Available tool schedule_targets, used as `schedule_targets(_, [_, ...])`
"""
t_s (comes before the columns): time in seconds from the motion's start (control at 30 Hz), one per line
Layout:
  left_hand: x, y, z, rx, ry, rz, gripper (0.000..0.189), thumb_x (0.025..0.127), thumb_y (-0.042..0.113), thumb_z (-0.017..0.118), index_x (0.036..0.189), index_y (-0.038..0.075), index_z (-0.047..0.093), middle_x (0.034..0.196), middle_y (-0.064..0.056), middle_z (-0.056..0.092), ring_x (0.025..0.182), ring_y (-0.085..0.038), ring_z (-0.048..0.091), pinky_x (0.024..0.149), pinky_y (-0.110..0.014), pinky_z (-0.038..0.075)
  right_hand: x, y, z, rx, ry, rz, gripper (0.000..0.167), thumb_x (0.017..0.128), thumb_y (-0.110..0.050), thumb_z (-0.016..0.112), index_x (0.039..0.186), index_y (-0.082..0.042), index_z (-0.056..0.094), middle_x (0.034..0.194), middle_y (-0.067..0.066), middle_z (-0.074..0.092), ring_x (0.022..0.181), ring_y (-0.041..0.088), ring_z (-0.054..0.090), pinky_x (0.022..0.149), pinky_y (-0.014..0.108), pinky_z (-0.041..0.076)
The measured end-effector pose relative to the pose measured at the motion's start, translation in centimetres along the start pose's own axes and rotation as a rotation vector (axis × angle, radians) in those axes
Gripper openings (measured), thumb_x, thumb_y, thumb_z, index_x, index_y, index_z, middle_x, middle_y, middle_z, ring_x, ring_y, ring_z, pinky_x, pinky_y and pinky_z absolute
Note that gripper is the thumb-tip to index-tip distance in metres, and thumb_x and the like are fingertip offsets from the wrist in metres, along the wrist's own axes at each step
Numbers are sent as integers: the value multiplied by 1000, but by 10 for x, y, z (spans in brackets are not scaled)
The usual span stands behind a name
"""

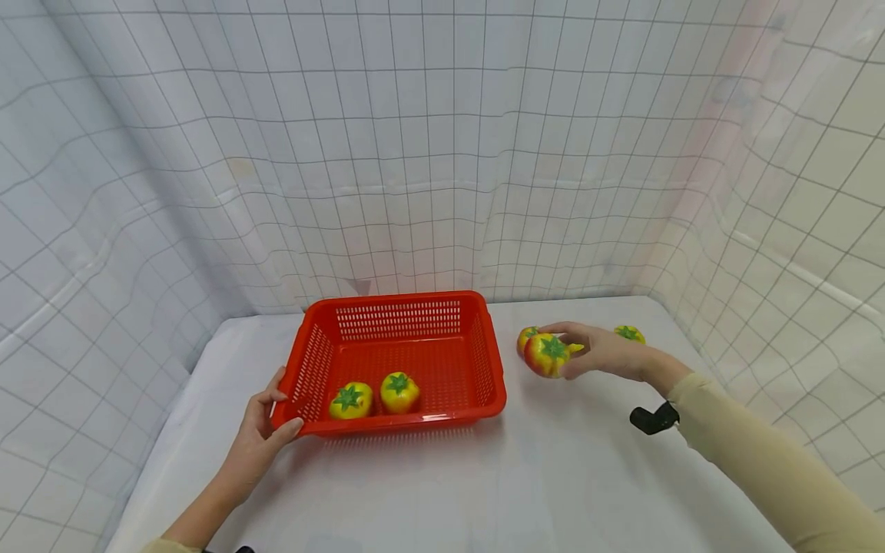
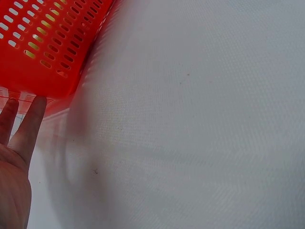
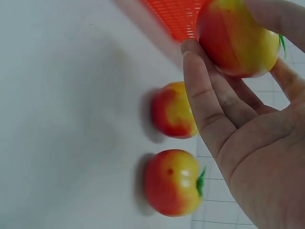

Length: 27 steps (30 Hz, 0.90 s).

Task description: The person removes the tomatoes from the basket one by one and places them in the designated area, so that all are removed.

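My right hand (image 1: 604,352) holds a glossy red-and-yellow tomato-like fruit (image 1: 548,355), with a green star-shaped top, above the table right of the red basket (image 1: 394,422). In the right wrist view, thumb and fingers are around this fruit (image 3: 238,40). Behind it in the head view, a like fruit (image 1: 527,338) is partly covered; one more (image 1: 629,333) lies beyond the wrist. Two similar fruits, a left one (image 1: 351,401) and a right one (image 1: 399,392), sit inside the basket near its front wall. At the basket's front left corner, my left hand (image 1: 259,430) grips the rim.
The basket has slotted walls and stands on a white-covered table (image 1: 429,491). White sheeting with a dark grid (image 1: 415,153) encloses the back and both sides. A black device (image 1: 654,418) is by the right wrist.
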<state>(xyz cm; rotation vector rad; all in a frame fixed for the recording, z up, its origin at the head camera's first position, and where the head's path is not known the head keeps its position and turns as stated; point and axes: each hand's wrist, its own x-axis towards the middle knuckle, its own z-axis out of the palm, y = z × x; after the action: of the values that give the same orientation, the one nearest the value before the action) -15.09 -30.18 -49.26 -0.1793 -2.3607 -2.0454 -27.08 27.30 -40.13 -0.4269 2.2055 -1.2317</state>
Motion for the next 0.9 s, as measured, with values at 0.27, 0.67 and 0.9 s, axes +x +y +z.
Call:
schedule_targets(0.27, [-1,-1,1,-3,18,-6,41,103,7,60,130,16,30,173,2,0,155,-39,4,89,-20,53,-1,20,15,-8,33,14,72,86,-19,78,150,-26,46,158,18,33,143,38,31,108,56,42])
schedule_targets(0.67, [-3,0,2,-40,-4,33,40,103,3,57,131,10,29,173,2,-2,154,-38,3,92,-20,52,0,40,27,-32,33,47,73,86,-26,79,152,-28,47,151,17,39,138,36,35,106,58,41])
schedule_targets(0.9, [-2,0,2,-34,1,27,41,103,3,58,131,11,29,173,1,-2,154,-41,3,91,-19,53,4,46,33,-23,20,33,71,88,-25,79,151,-26,48,145,17,46,125,31,51,95,43,54])
